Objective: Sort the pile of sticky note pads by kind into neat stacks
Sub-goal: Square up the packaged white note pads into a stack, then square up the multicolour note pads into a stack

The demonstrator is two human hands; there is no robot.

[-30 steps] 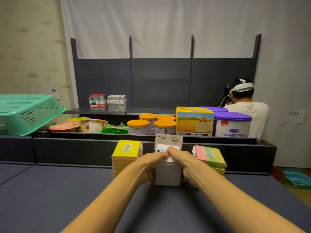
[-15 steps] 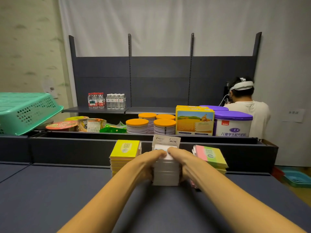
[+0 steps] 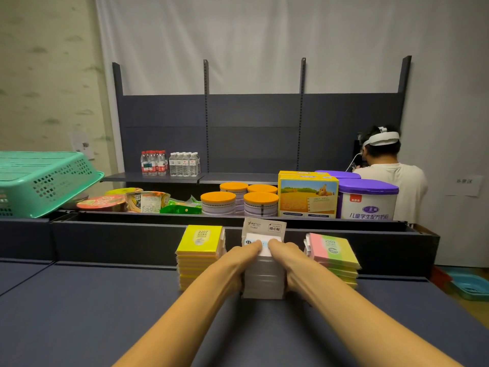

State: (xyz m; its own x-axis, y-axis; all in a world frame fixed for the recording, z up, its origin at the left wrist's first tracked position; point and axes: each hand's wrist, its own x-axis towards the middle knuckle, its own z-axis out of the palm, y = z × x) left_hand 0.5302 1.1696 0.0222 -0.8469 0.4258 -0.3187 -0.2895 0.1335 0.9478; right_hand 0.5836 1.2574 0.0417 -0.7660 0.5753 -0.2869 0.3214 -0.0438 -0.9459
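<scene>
step: we square the white stack (image 3: 263,278) | left hand (image 3: 232,263) and right hand (image 3: 292,260) clasp its sides, thumbs on top | next, we judge: let go without tipping it

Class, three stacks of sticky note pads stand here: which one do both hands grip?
The middle white stack; the yellow stack and pink-green stack stand untouched.
</scene>
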